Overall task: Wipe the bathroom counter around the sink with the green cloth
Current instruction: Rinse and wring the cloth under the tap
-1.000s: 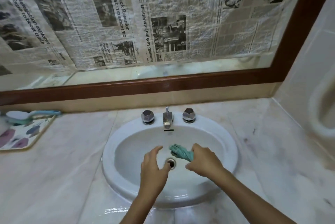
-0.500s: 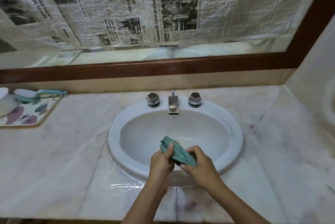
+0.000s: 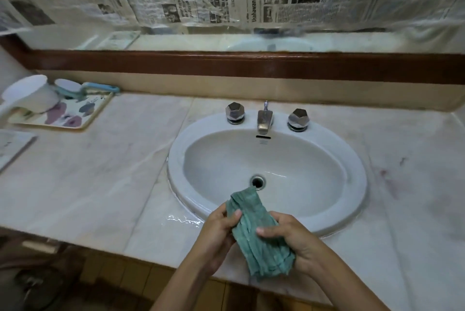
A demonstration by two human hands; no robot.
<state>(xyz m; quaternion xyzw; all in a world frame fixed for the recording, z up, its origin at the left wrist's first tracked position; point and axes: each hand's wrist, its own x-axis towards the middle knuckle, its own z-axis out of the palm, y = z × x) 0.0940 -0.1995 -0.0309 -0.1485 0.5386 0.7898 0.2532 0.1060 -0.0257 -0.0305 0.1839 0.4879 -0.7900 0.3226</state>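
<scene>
Holds cloth (image 3: 256, 232) bunched lengthwise above near rim of sink (image 3: 176, 172), off counter (image 3: 88, 185), probably for wringing or refolding before wiping. Grips upper end with left hand (image 3: 216, 235), lower end with right hand (image 3: 299, 242), fingers of both curled round it. Leaves water (image 3: 185, 220) on counter beside rim, not yet wiped.

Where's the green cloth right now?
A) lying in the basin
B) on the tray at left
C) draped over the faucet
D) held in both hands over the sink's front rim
D: the left hand and the right hand both grip the bunched cloth above the front rim of the sink.
</scene>
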